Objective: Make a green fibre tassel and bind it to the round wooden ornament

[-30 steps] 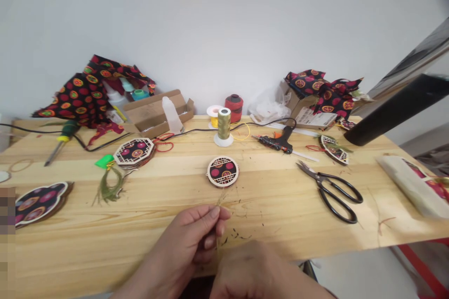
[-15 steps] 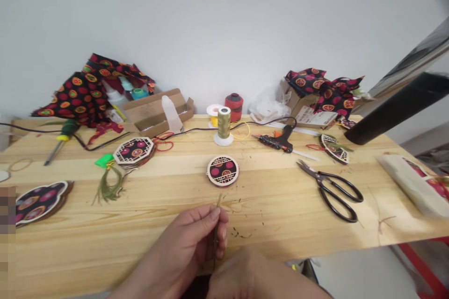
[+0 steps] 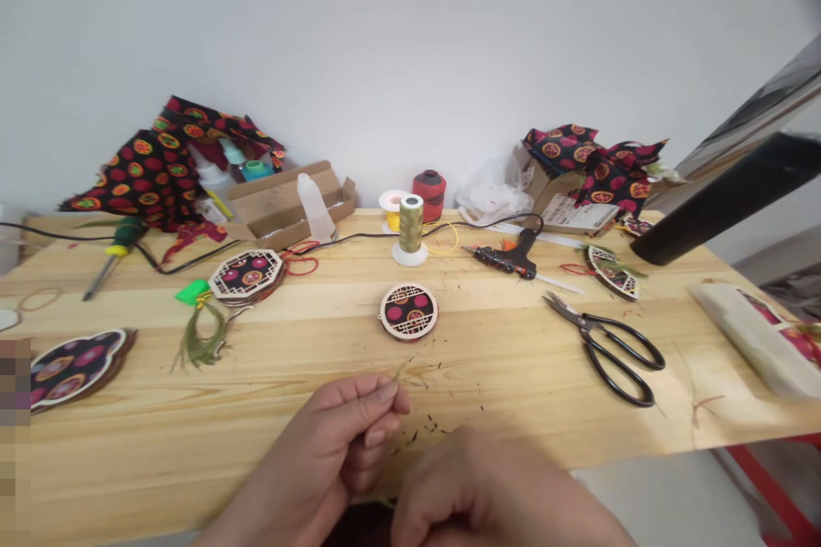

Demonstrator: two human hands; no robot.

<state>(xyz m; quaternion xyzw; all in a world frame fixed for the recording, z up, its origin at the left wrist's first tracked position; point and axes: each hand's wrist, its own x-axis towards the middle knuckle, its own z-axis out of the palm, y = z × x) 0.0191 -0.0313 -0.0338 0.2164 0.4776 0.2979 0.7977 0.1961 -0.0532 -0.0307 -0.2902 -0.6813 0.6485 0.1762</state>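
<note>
My left hand (image 3: 363, 427) pinches a thin bundle of olive-green thread (image 3: 401, 370) between thumb and forefinger, its tip poking out above them. The rest of the bundle is hidden behind the fingers. At the bottom edge my right hand (image 3: 449, 487) is closed with its fingers curled under, a little blurred, and what they hold is out of sight. Just beyond the hands lies a round fabric-covered pendant (image 3: 409, 312) with a pale lattice rim. Small dark thread scraps (image 3: 423, 430) are scattered on the wooden table (image 3: 275, 410) beside my left hand.
Black-handled scissors (image 3: 606, 346) and a glue gun (image 3: 506, 256) lie to the right. A green thread spool (image 3: 410, 226) stands at the back. On the left are an octagonal pendant (image 3: 247, 275), a green tassel (image 3: 202, 338) and a screwdriver (image 3: 115, 256). A black tube (image 3: 724, 197) leans at right.
My right hand has shifted slightly right, away from my left. The lower stretch of thread that showed between the hands is now hidden. My left hand has moved slightly left.
</note>
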